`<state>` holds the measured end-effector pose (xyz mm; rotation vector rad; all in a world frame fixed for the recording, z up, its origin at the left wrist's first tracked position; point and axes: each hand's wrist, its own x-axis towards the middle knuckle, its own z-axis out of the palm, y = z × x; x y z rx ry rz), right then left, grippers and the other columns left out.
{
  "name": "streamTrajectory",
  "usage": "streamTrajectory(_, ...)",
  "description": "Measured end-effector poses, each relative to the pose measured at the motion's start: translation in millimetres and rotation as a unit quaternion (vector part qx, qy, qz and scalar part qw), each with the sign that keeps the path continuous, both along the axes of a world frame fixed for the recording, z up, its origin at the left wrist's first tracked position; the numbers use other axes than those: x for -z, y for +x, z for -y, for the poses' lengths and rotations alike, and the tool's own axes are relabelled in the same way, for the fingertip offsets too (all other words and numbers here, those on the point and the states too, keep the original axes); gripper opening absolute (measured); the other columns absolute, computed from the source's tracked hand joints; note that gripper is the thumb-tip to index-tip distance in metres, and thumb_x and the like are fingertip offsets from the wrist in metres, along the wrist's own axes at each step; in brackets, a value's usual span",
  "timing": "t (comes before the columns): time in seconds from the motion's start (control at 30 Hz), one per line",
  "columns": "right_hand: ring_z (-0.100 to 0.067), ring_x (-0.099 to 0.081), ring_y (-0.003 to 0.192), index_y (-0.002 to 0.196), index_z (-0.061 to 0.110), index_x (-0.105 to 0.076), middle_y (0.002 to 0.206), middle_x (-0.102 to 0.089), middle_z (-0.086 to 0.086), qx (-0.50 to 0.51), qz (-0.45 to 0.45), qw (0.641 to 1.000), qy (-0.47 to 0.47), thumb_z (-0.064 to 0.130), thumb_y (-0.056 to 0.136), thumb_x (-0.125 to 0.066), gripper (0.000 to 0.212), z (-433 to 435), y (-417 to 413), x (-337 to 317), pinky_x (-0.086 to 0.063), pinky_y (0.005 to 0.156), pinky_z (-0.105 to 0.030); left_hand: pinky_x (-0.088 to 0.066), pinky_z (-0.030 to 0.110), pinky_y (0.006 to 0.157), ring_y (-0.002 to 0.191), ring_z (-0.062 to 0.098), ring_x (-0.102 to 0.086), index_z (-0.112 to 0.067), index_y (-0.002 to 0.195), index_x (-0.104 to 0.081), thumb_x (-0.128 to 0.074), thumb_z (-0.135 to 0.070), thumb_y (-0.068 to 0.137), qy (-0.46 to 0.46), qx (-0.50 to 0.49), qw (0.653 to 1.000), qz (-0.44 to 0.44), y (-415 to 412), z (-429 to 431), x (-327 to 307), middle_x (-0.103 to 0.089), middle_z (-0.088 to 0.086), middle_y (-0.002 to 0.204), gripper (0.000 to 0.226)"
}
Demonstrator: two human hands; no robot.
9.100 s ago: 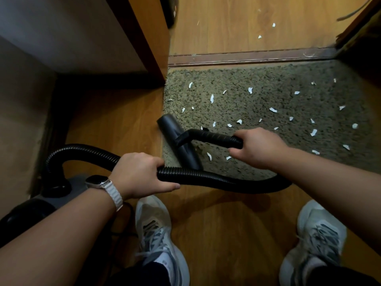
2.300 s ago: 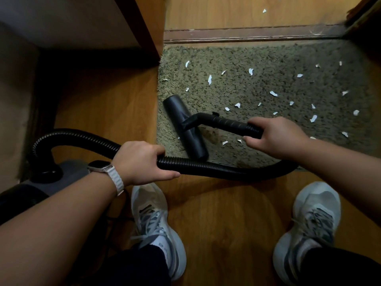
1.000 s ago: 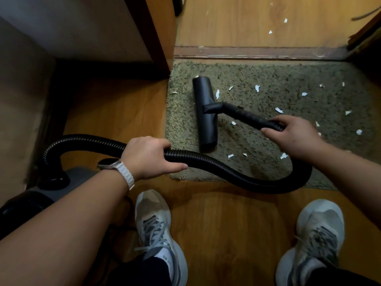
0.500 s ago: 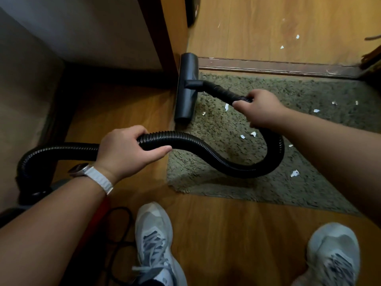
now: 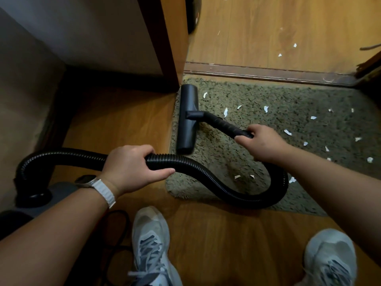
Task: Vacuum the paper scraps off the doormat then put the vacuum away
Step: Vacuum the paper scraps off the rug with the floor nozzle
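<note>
Your left hand (image 5: 129, 168) is wrapped round the ribbed black hose (image 5: 206, 172), fingers (image 5: 142, 150) curled over its top and the thumb stretched along its near side. Your right hand (image 5: 261, 144) grips the near end of the rigid wand (image 5: 222, 124), fingers (image 5: 244, 139) curled tight around it.

From your right fingers the wand points away and to the left, and meets the floor head (image 5: 188, 118) at its middle, roughly at a right angle. The head lies flat on the left edge of the doormat (image 5: 309, 100). Its long axis runs straight away from you: the near end sits just beyond your left fingers and the hose, the far end close to the foot of the door frame (image 5: 171, 48) and the threshold strip (image 5: 268, 73).

Between your two hands the hose sags toward you in a loop across the mat's near edge. Behind your left wrist, which wears a watch (image 5: 86, 179) on a white band, it arches back to the grey vacuum body (image 5: 61, 188) on the wooden floor (image 5: 115, 120).

White paper scraps (image 5: 287, 132) lie on the mat to the right of your right fingers and beyond the wand, with a few under the hose loop and a few past the threshold. Your shoes (image 5: 150, 244) stand nearest you, a dark cord (image 5: 121, 230) beside the left one
</note>
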<state>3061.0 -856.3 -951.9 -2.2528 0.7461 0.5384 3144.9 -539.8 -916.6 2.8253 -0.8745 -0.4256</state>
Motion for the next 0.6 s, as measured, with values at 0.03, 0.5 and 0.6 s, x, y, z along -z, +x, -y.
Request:
streamTrajectory(0.03, -0.025, -0.067, 0.059, 0.086, 0.022, -0.058, 0.073, -0.065, -0.007, 0.003, 0.001, 1.0, 0.003, 0.046, 0.088, -0.062, 0.024, 3, -5, -1, -0.06, 0.062, -0.045, -0.042, 0.024, 0.048, 0.054, -0.001, -0.051, -0.029, 0.073, -0.061, -0.04, -0.089, 0.059, 0.002, 0.002, 1.0, 0.001, -1, 0, 0, -0.053, -0.014, 0.055, 0.065)
streamTrajectory(0.5, -0.03, -0.067, 0.063, 0.096, 0.014, -0.061, 0.08, -0.065, -0.012, 0.082, 0.057, 0.995, -0.004, 0.041, 0.089, -0.062, 0.028, 42, 20, -7, -0.061, 0.064, -0.046, -0.04, 0.024, 0.048, 0.055, 0.001, -0.051, -0.029, 0.072, -0.06, -0.037, -0.091, 0.058, 0.009, -0.016, 1.0, 0.001, 0, 15, 0, -0.055, -0.013, 0.057, 0.068)
streamTrajectory(0.6, -0.026, -0.068, 0.067, 0.098, 0.017, -0.06, 0.081, -0.065, -0.008, 0.035, 0.044, 0.998, -0.022, 0.043, 0.088, -0.059, 0.028, 30, 34, -7, -0.061, 0.066, -0.043, -0.043, 0.024, 0.048, 0.055, 0.001, -0.052, -0.029, 0.072, -0.06, -0.034, -0.092, 0.058, 0.023, -0.011, 1.0, 0.01, -1, 19, 2, -0.055, -0.013, 0.057, 0.069)
